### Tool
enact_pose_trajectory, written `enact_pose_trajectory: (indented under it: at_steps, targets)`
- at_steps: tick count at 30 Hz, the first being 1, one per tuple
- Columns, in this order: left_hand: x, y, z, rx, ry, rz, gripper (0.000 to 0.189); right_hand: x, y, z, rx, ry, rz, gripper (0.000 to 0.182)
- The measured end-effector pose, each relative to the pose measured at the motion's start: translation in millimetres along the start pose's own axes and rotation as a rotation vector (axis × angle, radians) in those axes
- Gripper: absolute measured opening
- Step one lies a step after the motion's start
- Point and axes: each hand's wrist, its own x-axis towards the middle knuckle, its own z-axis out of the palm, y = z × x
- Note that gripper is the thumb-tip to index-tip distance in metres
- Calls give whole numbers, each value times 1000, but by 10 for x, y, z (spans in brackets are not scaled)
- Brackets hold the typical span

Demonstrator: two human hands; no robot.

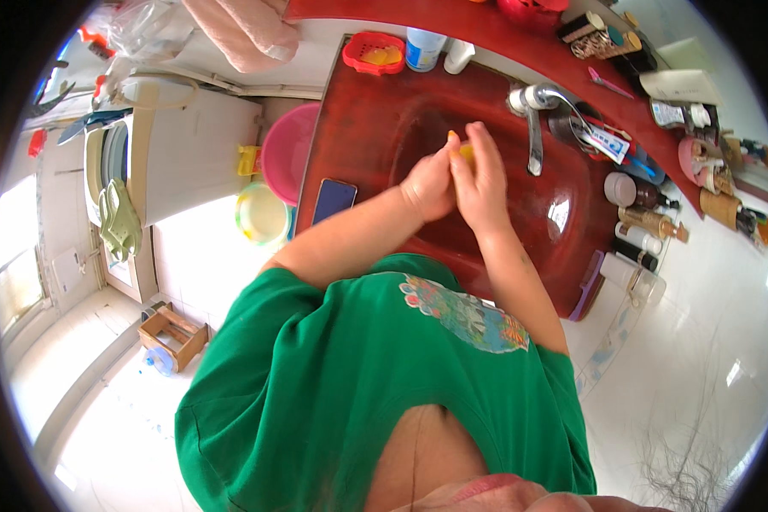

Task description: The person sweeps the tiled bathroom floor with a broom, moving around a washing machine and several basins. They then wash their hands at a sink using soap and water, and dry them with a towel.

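Observation:
My left hand (430, 184) and my right hand (484, 189) are pressed together over the dark red basin (537, 211). Between the palms shows a bit of a yellow piece, likely soap (466, 152); the fingers hide most of it. To the right of my hands is the chrome faucet (534, 137), its spout pointing into the basin, with no water stream visible. A red soap dish (374, 54) at the counter's back left corner holds yellow pieces.
A smartphone (335, 200) lies at the counter's left edge, near my left forearm. Bottles (646, 221) and a purple comb (587, 287) line the right edge. A white bottle with a blue label (424, 50) stands behind. Pink (289, 153) and pale (262, 213) basins sit left.

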Motion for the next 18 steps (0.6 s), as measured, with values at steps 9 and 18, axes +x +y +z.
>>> enact_pose_trajectory:
  at_steps: [9, 18]
  targets:
    - [-197, -53, 191, -81, -101, 86, 75, 35, -213, 19, -8, -36, -159, 40]
    - [-343, -202, 423, -81, 20, 209, 59, 36, -176, -184, 35, -28, -157, 34]
